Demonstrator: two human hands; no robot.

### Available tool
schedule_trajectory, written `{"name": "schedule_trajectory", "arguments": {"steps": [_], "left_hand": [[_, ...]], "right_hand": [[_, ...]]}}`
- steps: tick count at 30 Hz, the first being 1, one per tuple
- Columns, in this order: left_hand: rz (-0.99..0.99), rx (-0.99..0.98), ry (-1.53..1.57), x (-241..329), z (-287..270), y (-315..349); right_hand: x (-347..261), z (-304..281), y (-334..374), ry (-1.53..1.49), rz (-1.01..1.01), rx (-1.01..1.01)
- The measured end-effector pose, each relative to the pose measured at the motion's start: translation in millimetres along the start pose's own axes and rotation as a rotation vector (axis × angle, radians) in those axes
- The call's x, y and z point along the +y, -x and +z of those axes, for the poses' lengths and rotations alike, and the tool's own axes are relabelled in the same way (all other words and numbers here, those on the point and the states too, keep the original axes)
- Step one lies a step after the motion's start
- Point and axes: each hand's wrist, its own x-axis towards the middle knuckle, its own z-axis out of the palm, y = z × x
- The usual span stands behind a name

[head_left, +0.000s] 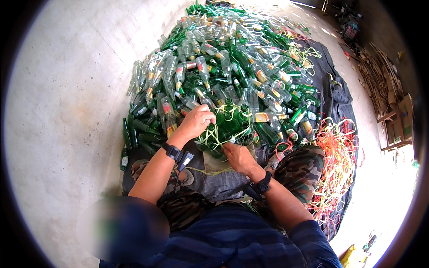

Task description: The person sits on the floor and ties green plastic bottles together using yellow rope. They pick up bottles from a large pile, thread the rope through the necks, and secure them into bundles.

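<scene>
Between my knees stands a cluster of upright green glass bottles, with pale yellow-green plastic strap wound around and between their necks. At the cluster's left side, my left hand is closed in a pinch on the strap. My right hand is lower down, at the near edge of the cluster, its fingers closed on the strap beside a bottle. Exactly how the strap runs under my fingers is hidden. The bottles rest on a flat, light brown board.
Beyond the cluster lies a large heap of loose clear and green bottles. To the right, a tangle of red and yellow strap lies on a dark sheet. Flattened cardboard leans farther right. Pale concrete floor extends on the left.
</scene>
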Motion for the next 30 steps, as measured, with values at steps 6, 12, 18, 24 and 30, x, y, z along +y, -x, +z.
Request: {"name": "schedule_trajectory", "arguments": {"steps": [6, 12, 18, 24, 30], "left_hand": [[0.017, -0.035, -0.053, 5.2, -2.5, 0.5], [0.034, -0.056, -0.133, 8.7, -3.8, 1.0], [0.025, -0.090, -0.124, 13.1, -7.8, 3.8], [-0.012, -0.120, -0.097, 20.9, -13.8, 8.6], [0.011, -0.068, -0.094, 25.3, -15.4, 17.5]], "right_hand": [[1.5, -0.8, 0.6, 0.001, -0.047, 0.022], [14.9, 5.2, -2.2, 0.033, -0.009, 0.011], [12.5, -13.8, -4.4, 0.112, -0.020, -0.102], [10.3, -30.4, -1.4, 0.074, -0.158, -0.126], [15.4, -24.7, 0.2, 0.089, -0.084, -0.156]]}}
